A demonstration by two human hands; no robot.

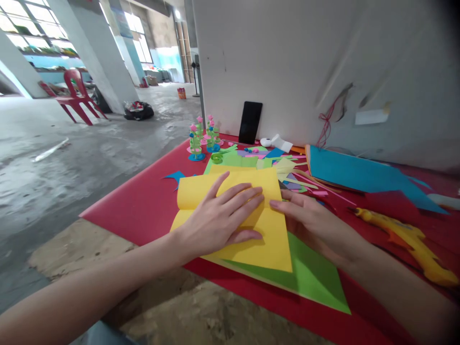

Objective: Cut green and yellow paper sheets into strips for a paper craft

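A yellow sheet of paper with a crease across it lies over green paper on the red-covered table. My left hand rests flat on the yellow sheet, palm down with fingers spread. At the sheet's right edge, by the crease, my right hand pinches the paper between thumb and fingers. Part of the crease is hidden under my left hand. Just behind my right fingers a small dark tip shows, too covered to name.
A yellow glue gun lies right of my right hand. Blue sheets and paper scraps lie behind. Small paper flower models stand at the back left. A black phone leans against the wall. A red chair stands beyond.
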